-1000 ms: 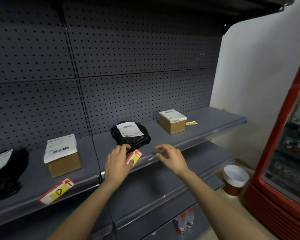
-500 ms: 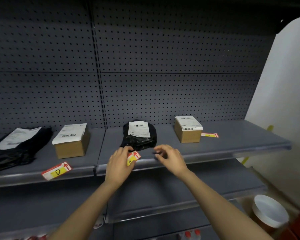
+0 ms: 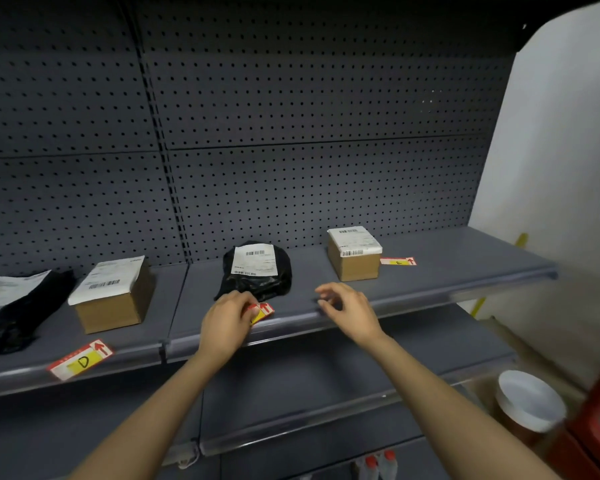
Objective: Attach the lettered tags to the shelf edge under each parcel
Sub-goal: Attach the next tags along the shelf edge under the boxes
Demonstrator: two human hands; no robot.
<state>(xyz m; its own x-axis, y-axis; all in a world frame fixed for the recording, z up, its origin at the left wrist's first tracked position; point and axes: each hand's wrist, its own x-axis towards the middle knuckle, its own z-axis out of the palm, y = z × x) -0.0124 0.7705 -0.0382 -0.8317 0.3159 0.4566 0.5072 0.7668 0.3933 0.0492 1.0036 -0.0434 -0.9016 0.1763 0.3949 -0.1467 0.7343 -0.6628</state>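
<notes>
Left hand (image 3: 226,323), frame centre, pinches a red-and-yellow paper tag (image 3: 262,312) at the grey metal shelf edge (image 3: 291,325), below the black plastic parcel (image 3: 257,270); right hand (image 3: 349,311), fingers loosely spread, hovers beside.

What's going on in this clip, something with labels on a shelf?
A person is tagging parcels on a grey shelf. The left hand holds a red-and-yellow tag at the shelf edge in front of the black bagged parcel; its letter is hidden. The right hand hovers open beside it, holding nothing. A D tag lies near the left cardboard box, and another tag lies beside the right box.
</notes>
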